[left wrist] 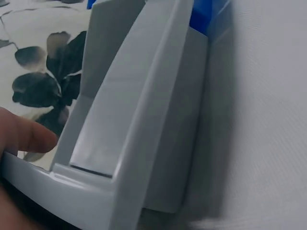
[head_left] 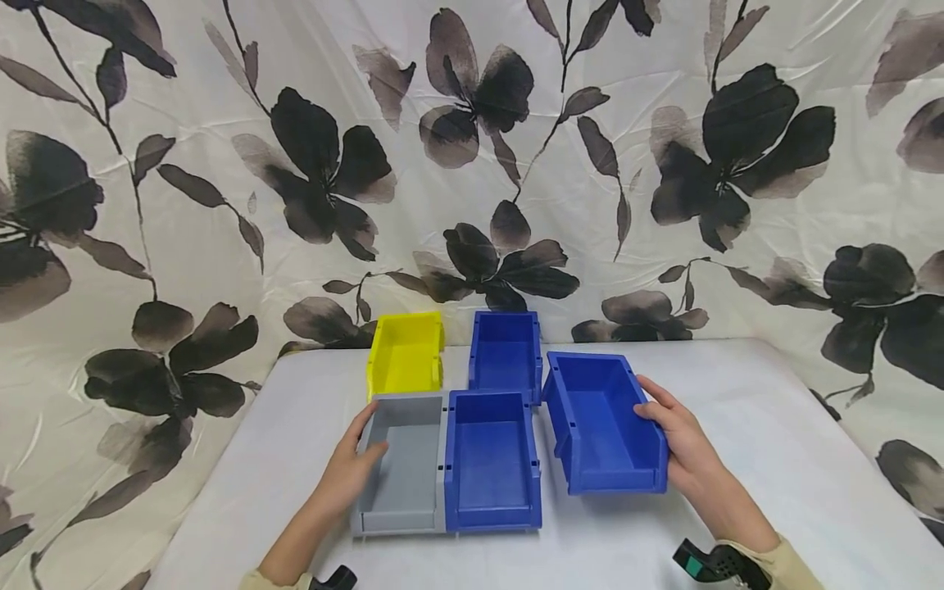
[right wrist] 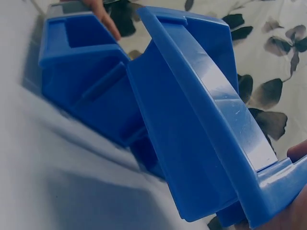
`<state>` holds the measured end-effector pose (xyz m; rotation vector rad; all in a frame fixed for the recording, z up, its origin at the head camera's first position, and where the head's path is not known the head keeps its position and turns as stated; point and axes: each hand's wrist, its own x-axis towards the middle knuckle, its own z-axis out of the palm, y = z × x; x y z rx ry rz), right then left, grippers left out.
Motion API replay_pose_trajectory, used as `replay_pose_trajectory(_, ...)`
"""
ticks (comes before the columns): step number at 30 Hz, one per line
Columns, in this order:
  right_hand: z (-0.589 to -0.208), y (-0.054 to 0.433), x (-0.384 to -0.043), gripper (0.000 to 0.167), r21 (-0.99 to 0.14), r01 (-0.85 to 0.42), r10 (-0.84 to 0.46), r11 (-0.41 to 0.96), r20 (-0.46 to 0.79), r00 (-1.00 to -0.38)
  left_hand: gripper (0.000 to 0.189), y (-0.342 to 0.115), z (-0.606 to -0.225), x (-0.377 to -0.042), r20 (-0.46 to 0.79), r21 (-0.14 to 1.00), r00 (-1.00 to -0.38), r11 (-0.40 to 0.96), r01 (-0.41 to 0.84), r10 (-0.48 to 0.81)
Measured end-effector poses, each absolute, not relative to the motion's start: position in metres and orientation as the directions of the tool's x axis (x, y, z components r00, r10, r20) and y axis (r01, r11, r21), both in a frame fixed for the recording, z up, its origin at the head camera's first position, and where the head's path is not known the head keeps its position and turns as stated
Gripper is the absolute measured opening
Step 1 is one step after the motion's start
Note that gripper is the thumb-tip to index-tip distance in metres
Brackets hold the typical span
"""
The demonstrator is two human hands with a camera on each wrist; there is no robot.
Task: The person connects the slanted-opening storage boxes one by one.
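My left hand (head_left: 351, 469) grips the left wall of a grey plastic bin (head_left: 401, 467), thumb over the inside and fingers outside. Against the grey bin's right side stands a blue bin (head_left: 492, 467). Farther right, my right hand (head_left: 682, 438) holds another blue bin (head_left: 606, 426) by its right wall, with the thumb over the rim. This held bin is tilted, and in the right wrist view its underside (right wrist: 163, 143) hangs above the white table with a shadow below. The left wrist view shows the grey bin's front lip (left wrist: 158, 96) close up.
Behind the grey bin lies a yellow bin (head_left: 406, 352). One more blue bin (head_left: 506, 352) stands behind the front blue one, close to the held bin's left edge. The white table (head_left: 612, 541) ends at a flower-patterned cloth (head_left: 472, 188) hung at the back.
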<state>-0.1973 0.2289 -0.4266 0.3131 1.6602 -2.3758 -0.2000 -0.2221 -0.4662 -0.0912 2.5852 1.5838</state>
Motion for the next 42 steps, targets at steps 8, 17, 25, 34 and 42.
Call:
replay_pose_trajectory(8,-0.429,0.221,-0.193,0.067,-0.894,0.302,-0.076,-0.331,-0.294,-0.953,0.066,-0.223,-0.469,-0.2,-0.113,0.876,-0.994,0.471,-0.103,-0.007)
replay_pose_trajectory(17,-0.428,0.213,-0.192,0.067,-0.899,0.295,-0.077,-0.322,-0.286,-0.955,0.064,-0.223,-0.471,-0.201,-0.112,0.896,-0.994,0.434,-0.099,0.003)
replay_pose_trajectory(25,-0.432,0.209,-0.192,0.067,-0.902,0.279,-0.048,-0.329,-0.279,-0.959,0.063,-0.225,-0.473,-0.201,-0.113,0.904,-0.993,0.416,-0.095,0.018)
replay_pose_trajectory(34,-0.435,0.204,-0.191,0.066,-0.913,0.247,-0.02,-0.325,-0.255,-0.967,0.055,-0.227,-0.474,-0.201,-0.1,0.917,-0.995,0.391,-0.08,0.03)
replay_pose_trajectory(42,-0.438,0.2,-0.187,0.066,-0.913,0.26,-0.009,-0.315,-0.271,-0.962,0.05,-0.226,-0.474,-0.196,-0.125,0.925,-0.992,0.361,-0.121,-0.012)
